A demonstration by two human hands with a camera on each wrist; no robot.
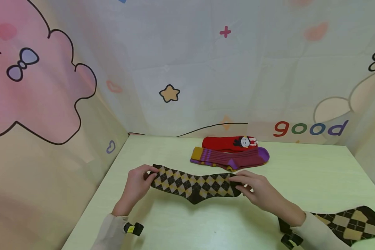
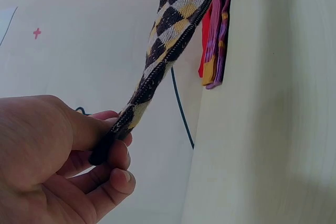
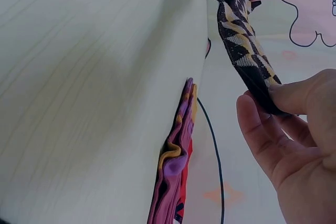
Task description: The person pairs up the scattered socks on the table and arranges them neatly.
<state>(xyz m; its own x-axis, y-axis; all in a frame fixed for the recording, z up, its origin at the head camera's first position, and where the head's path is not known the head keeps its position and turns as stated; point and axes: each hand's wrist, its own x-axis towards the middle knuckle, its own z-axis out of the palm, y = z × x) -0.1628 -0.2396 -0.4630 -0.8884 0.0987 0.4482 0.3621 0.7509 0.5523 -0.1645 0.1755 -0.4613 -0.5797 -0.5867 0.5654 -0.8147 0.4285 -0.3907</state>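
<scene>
An argyle sock [image 1: 181, 182] in black, grey and yellow is stretched sideways between both hands, above the table. My left hand [image 1: 139, 185] pinches its dark cuff end between thumb and fingers. At the toe end, my right hand [image 1: 257, 191] pinches the dark tip. The heel points down toward the table. In the left wrist view the sock [image 2: 176, 19] runs up and away from the pinching fingers. A second argyle sock [image 1: 353, 224] lies at the right front of the table, partly hidden under the right forearm.
Behind the held sock lies a purple and maroon pair of socks [image 1: 218, 158] with mustard cuffs. Farther back are red socks [image 1: 220, 143] with a cartoon figure. A printed curtain [image 1: 200, 69] hangs along the pale table's [image 1: 175, 225] back edge.
</scene>
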